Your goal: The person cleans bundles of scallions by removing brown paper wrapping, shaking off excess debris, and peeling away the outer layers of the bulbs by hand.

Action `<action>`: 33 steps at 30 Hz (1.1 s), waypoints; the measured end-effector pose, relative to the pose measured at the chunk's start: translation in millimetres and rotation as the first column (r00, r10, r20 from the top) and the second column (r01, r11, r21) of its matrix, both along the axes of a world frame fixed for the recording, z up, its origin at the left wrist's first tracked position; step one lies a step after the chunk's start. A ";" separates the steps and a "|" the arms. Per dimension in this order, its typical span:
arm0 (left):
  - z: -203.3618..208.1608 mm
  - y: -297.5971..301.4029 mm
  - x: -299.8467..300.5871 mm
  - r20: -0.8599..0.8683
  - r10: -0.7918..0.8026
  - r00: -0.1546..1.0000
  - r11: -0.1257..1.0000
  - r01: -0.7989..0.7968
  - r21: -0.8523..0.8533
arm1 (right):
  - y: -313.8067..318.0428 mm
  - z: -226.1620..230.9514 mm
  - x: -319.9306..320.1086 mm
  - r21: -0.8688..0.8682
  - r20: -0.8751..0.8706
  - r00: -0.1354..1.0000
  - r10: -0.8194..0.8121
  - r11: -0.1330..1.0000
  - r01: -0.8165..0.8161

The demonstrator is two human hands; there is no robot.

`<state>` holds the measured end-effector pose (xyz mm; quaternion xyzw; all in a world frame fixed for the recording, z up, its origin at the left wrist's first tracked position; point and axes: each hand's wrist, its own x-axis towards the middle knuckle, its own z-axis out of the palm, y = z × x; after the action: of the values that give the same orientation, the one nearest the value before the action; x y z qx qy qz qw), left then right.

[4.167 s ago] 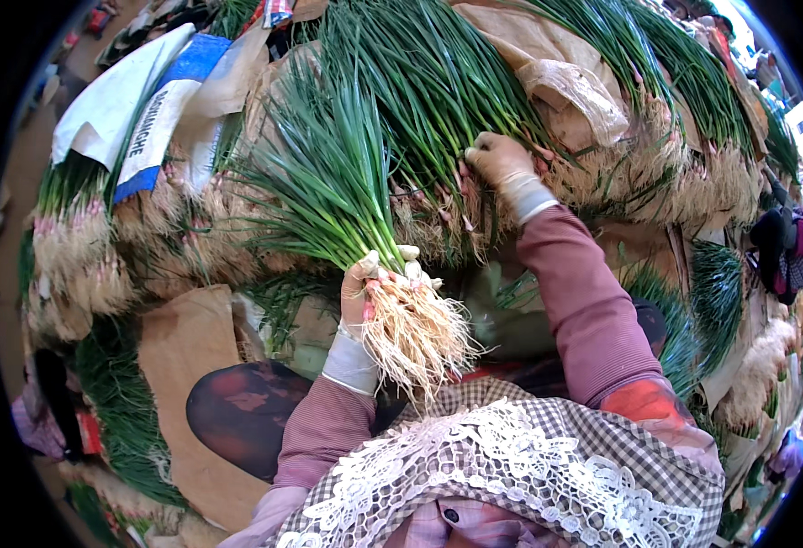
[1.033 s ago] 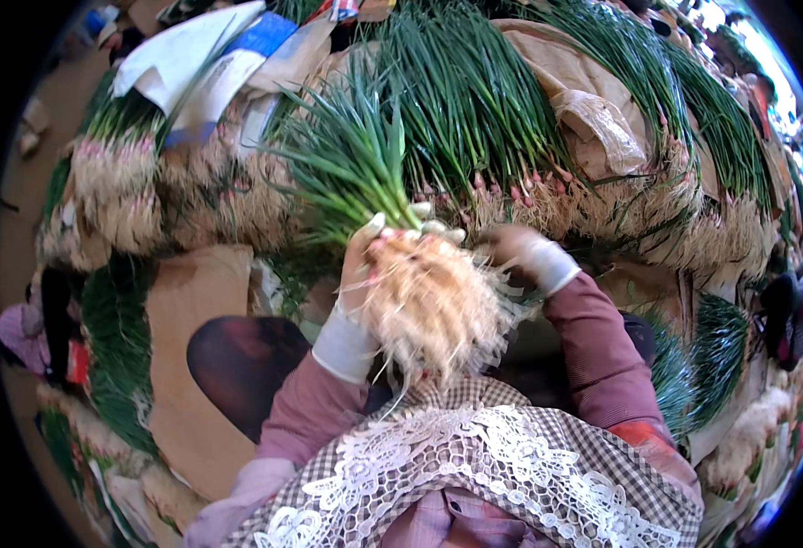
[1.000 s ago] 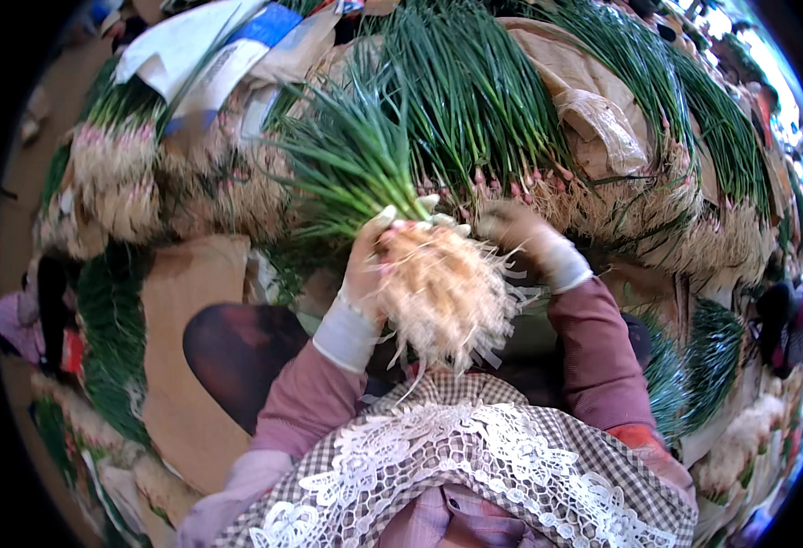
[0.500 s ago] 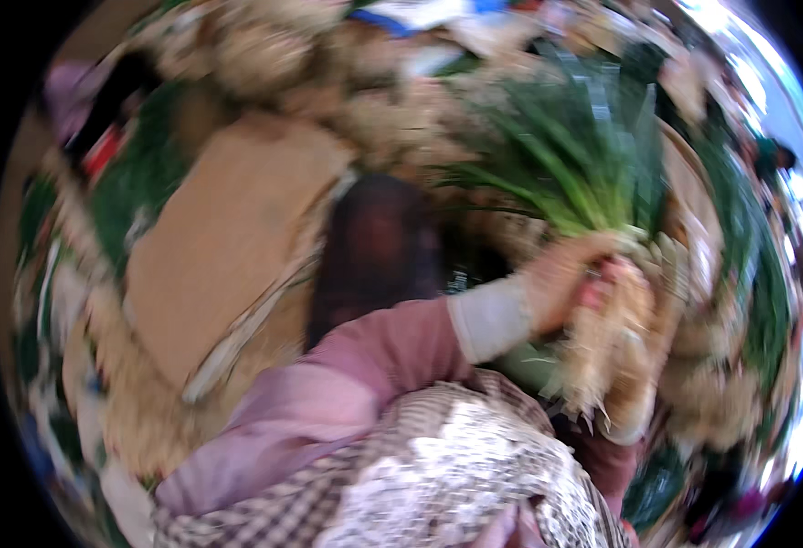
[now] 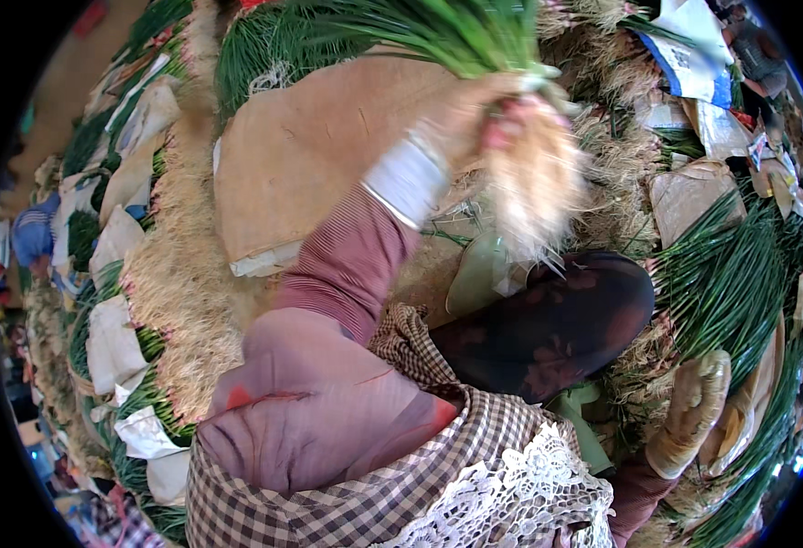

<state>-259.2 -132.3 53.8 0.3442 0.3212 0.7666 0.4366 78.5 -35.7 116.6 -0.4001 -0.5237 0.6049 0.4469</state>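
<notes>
High at the centre, my left hand (image 5: 476,102) is closed round a bunch of spring onions (image 5: 534,160), just above the reddish bulbs. Its green leaves point up and away, and its pale roots hang toward me, smeared by motion. Below the bunch and to its left lies a brown cardboard sheet (image 5: 306,155). At the lower right, my right hand (image 5: 694,406), in a pale stained glove, is apart from the bunch with its fingers stretched out. Beside it is a pile of spring onions (image 5: 721,279); no object shows in that hand.
A long row of rooted onion bunches (image 5: 182,274) runs down the left, with pale sacking pieces (image 5: 114,342) beside it. My dark-trousered knee (image 5: 548,324) juts out at centre right. White and blue sacks (image 5: 694,64) lie at the far right. Another person (image 5: 756,57) is beyond them.
My left hand has carried the spring onion bunch up and leftward, over the cardboard. My right hand has left the bunch and moved down to the right. The view has shifted too.
</notes>
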 end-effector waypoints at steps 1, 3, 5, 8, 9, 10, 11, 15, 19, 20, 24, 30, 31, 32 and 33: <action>-16.8 -15.2 -21.1 -0.042 0.099 0.994 0.988 -0.103 -0.116 | 15.1 -9.2 1.4 0.047 0.037 0.986 -0.163 0.986 0.161; -72.7 -41.5 -52.4 -0.079 0.210 0.975 0.940 -0.223 -0.259 | 57.2 -25.5 39.7 -0.067 0.051 0.999 -0.010 0.998 0.014; -118.9 -44.9 -56.6 -0.013 0.394 0.919 0.766 -0.336 -0.548 | 94.6 -48.0 84.5 -0.151 0.062 0.989 0.136 0.981 -0.125; -169.4 -51.1 -20.2 0.185 0.678 0.712 0.484 -0.243 -0.841 | 91.7 -74.7 68.9 -0.131 0.248 0.959 -0.139 0.976 0.175; -212.0 -60.3 -19.3 0.272 0.702 0.658 0.501 -0.186 -0.845 | 89.3 -79.5 67.4 -0.134 0.298 0.952 -0.071 0.984 0.115; -274.3 -75.5 -26.5 0.358 0.697 0.622 0.551 -0.145 -0.822 | 86.8 -84.9 62.9 -0.145 0.344 0.939 0.007 0.988 0.046; -314.7 -84.9 -26.3 0.420 0.672 0.610 0.596 -0.108 -0.796 | 87.0 -89.7 62.5 -0.173 0.373 0.927 0.025 0.984 0.043; -326.7 -88.5 -24.7 0.345 0.589 0.731 0.503 0.002 -0.864 | 89.9 -86.8 65.4 -0.230 0.435 0.896 0.093 0.973 0.011; -334.0 -63.2 -27.4 0.158 0.475 0.866 0.368 -0.032 -0.929 | 73.3 -78.7 41.0 0.011 0.579 0.815 -0.008 1.000 0.002; -350.8 -69.1 -26.9 0.120 0.491 0.863 0.335 -0.060 -0.940 | 65.4 -70.3 27.7 0.008 0.613 0.790 -0.021 1.000 0.021; -380.4 -119.9 -65.8 0.381 0.232 0.895 0.434 0.255 -0.864 | 67.4 -107.0 44.3 -0.390 0.726 0.536 0.431 0.900 -0.195; -212.6 -81.5 -81.4 -0.991 -0.131 0.038 -0.038 -0.999 -0.033 | 40.7 -136.1 87.1 -0.335 0.929 -0.049 0.366 0.777 -0.533; -167.0 -63.8 -81.5 -1.000 -0.009 -0.014 0.045 -0.999 0.013 | 44.8 -131.1 92.9 -0.299 0.947 -0.054 0.316 0.809 -0.506; -109.6 -43.1 -70.2 -0.985 0.054 -0.161 0.125 -0.978 0.167 | 53.7 -121.7 96.4 -0.151 0.966 0.119 0.228 0.877 -0.455; -64.1 -25.5 -56.1 -0.949 0.277 -0.153 0.261 -0.938 0.228 | 59.3 -114.0 101.0 0.080 0.972 0.234 -0.002 0.943 -0.324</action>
<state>-315.3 -157.8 -10.3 0.3158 0.8370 0.3866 -0.2242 179.5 23.6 2.6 -0.5647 -0.8004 0.2007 0.0170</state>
